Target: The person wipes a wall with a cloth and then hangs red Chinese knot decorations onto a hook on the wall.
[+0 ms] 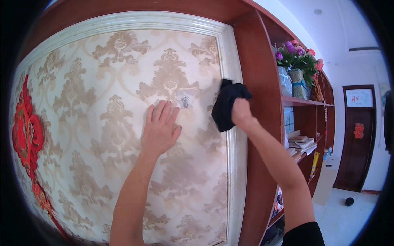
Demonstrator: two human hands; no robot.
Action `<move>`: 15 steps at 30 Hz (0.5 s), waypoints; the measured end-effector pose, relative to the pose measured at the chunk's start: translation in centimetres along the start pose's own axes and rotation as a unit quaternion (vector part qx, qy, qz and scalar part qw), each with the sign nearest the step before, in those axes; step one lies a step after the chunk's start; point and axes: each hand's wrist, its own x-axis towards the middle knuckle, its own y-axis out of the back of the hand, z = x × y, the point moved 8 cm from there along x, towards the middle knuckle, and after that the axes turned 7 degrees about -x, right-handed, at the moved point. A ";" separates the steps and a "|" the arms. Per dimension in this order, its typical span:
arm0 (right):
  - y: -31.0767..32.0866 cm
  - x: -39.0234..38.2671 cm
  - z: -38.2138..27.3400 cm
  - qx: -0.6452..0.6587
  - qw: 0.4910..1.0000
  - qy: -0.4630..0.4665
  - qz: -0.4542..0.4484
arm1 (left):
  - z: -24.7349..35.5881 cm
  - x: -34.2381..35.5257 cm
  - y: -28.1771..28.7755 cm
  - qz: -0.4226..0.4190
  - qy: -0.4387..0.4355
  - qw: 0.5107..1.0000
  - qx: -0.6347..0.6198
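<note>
My left hand (161, 129) rests flat against the patterned wallpaper (123, 143), its fingers spread and pointing up. Just above and right of its fingertips is a small metal hook on a clear square backing (186, 99), stuck to the wall. In my right hand (242, 112) is a bunched-up black cloth (225, 105), gripped from its right side. The cloth is in front of the wallpaper's right edge and the pale moulded frame (234, 164); whether it touches them I cannot tell.
A red knotted hanging ornament (26, 133) is on the wall at far left. To the right stands a reddish-brown shelf unit (258, 123) with artificial flowers (297, 55) in a woven vase and stacked papers (301, 143). Beyond are a dark door (357, 151) and a round black object (349, 201) on the floor.
</note>
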 end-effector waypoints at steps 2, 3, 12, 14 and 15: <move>-1.1 -2.7 -0.7 0.061 0.989 -0.008 0.138 | -0.1 0.4 0.4 -0.001 0.003 1.000 -0.026; -2.4 -3.2 -0.7 0.024 0.982 0.051 0.180 | 0.3 0.8 0.2 -0.001 0.002 0.999 -0.044; -9.7 -18.0 -3.5 0.276 0.942 0.099 0.162 | 7.5 -3.8 -1.0 -0.106 0.141 0.969 -0.174; -12.4 -21.7 -3.5 0.357 0.920 0.116 0.109 | 12.1 -7.8 -2.9 -0.241 0.202 0.917 -0.244; -13.3 -22.7 -3.5 0.399 0.904 0.127 0.084 | 13.9 -10.0 -3.4 -0.268 0.258 0.869 -0.327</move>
